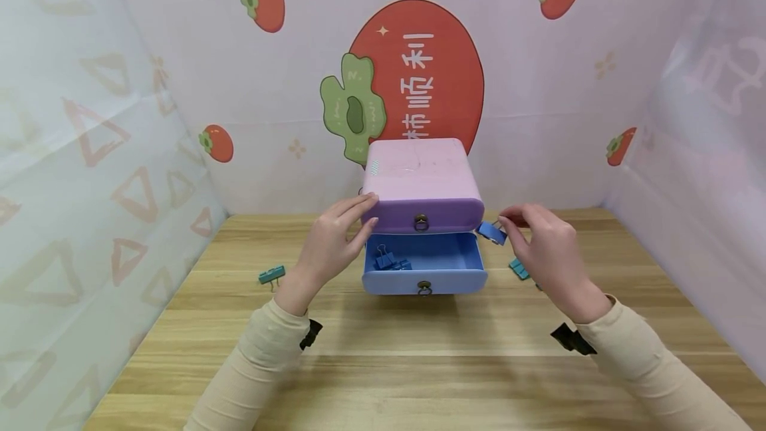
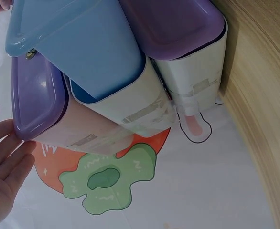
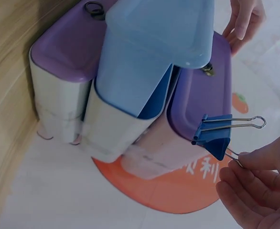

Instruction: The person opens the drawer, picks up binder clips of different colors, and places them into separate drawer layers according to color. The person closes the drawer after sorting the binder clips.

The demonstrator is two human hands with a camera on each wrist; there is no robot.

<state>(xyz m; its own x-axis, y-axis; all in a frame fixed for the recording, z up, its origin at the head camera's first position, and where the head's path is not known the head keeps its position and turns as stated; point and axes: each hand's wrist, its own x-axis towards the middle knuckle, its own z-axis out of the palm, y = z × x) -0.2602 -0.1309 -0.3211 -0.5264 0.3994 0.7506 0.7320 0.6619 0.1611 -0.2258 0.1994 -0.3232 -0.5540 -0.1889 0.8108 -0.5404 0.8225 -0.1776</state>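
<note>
In my right hand [image 1: 547, 251], finger and thumb pinch one wire handle of a blue binder clip [image 1: 492, 233]. The clip hangs in the air just right of a stacked drawer box; its body and free handle stand out in the right wrist view [image 3: 215, 136]. My left hand [image 1: 329, 241] rests its fairly straight fingers on the left edge of the purple top drawer [image 1: 391, 216], which is closed. Below it, the blue drawer [image 1: 395, 283] is pulled out, with blue binder clips [image 1: 385, 259] lying at its left side.
The box has a pink top [image 1: 419, 168]. A purple bottom drawer [image 2: 183, 28] is closed under the blue one. On the wooden table [image 1: 383, 384], a teal binder clip [image 1: 272, 275] lies left and another teal clip [image 1: 518, 269] right, by my right hand. Patterned cloth walls [image 1: 287, 85] surround the table.
</note>
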